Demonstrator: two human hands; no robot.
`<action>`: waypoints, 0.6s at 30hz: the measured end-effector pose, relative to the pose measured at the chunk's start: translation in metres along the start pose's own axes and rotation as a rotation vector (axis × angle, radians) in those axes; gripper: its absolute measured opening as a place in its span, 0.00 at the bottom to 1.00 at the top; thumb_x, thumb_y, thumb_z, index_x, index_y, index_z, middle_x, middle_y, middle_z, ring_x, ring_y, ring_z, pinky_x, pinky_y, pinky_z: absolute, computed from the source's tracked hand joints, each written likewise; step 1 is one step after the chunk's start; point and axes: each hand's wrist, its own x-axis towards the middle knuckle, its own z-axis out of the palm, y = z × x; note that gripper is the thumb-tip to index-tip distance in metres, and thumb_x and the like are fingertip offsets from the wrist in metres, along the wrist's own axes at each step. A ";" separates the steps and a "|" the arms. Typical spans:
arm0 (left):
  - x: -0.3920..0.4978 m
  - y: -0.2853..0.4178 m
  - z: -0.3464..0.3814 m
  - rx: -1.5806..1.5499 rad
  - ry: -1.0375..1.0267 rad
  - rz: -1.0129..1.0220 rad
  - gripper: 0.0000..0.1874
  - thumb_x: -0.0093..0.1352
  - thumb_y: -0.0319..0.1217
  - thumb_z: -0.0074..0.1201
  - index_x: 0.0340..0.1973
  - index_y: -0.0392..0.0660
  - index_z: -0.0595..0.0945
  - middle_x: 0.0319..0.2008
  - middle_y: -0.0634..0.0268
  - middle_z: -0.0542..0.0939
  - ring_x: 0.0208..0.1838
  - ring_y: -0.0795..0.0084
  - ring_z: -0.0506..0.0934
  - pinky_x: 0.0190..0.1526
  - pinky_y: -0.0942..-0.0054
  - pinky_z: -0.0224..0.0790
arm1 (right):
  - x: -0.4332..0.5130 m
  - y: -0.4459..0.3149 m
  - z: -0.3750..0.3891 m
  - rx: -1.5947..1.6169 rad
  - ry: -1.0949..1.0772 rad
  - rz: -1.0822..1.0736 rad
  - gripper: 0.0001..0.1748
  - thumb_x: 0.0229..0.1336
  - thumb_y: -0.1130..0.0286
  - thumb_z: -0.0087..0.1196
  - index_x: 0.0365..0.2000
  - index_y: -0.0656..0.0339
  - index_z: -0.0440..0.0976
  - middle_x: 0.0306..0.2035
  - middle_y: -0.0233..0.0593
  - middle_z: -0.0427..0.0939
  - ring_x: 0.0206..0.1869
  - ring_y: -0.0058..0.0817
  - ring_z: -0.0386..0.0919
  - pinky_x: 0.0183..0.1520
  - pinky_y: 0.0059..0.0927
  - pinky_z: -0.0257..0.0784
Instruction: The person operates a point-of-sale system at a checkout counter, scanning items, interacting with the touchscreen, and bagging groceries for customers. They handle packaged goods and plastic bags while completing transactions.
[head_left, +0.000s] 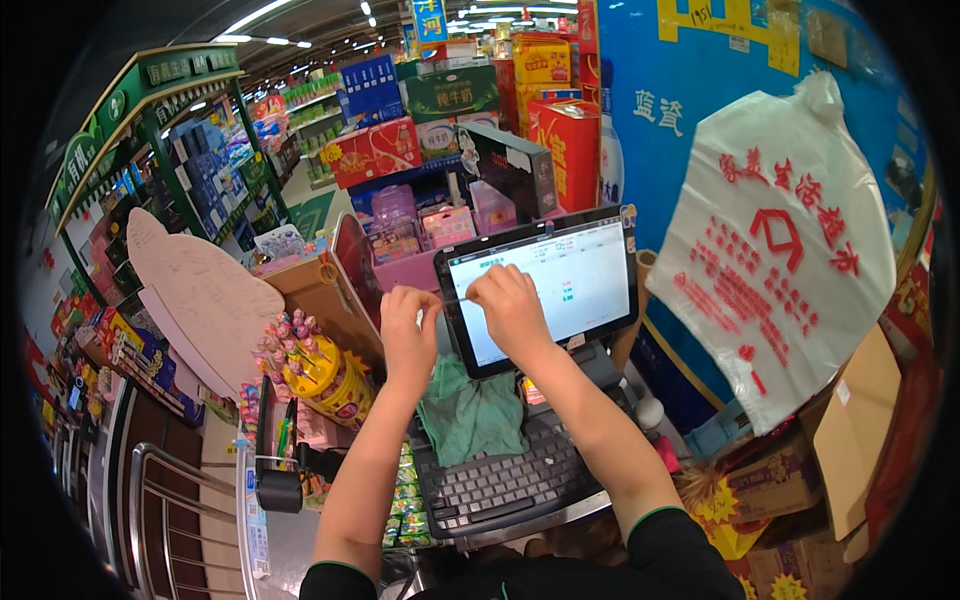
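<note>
My left hand (409, 334) and my right hand (514, 311) are raised close together in front of a checkout monitor (600, 289). Between their pinched fingertips stretches a thin dark strip (454, 301), too small to identify. My right hand covers part of the lit screen, which bears writing. Below the hands, a crumpled green cloth (480, 420) lies over the upper left of a black keyboard (499, 487). Small green candy packets (406, 499) line the keyboard's left side.
Left of my forearm stands a yellow tub (330, 379) topped with lollipops, near a black device (279, 489). A metal railing (154, 495) runs further left. Boxed goods (375, 154) are stacked behind the monitor. A white plastic bag (780, 255) with red print hangs at right.
</note>
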 end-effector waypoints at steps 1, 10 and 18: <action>0.008 -0.001 0.001 0.007 0.004 0.003 0.06 0.56 0.19 0.58 0.27 0.38 0.76 0.29 0.59 0.73 0.37 0.57 0.71 0.41 0.64 0.64 | 0.009 0.002 0.001 0.006 0.020 -0.006 0.05 0.47 0.79 0.50 0.26 0.57 0.71 0.27 0.34 0.68 0.34 0.35 0.69 0.37 0.34 0.61; 0.034 -0.005 0.007 0.076 -0.044 0.129 0.06 0.55 0.19 0.59 0.27 0.40 0.78 0.29 0.60 0.73 0.39 0.57 0.70 0.41 0.63 0.64 | 0.027 0.014 -0.001 -0.077 -0.050 -0.006 0.03 0.48 0.79 0.53 0.24 0.59 0.71 0.27 0.35 0.69 0.35 0.36 0.70 0.38 0.36 0.64; 0.021 -0.003 0.005 0.128 -0.105 0.150 0.05 0.53 0.19 0.58 0.24 0.40 0.78 0.27 0.60 0.72 0.37 0.57 0.70 0.40 0.63 0.63 | 0.016 0.014 -0.001 -0.116 -0.125 -0.051 0.04 0.46 0.80 0.50 0.24 0.58 0.70 0.27 0.35 0.69 0.36 0.37 0.70 0.38 0.36 0.64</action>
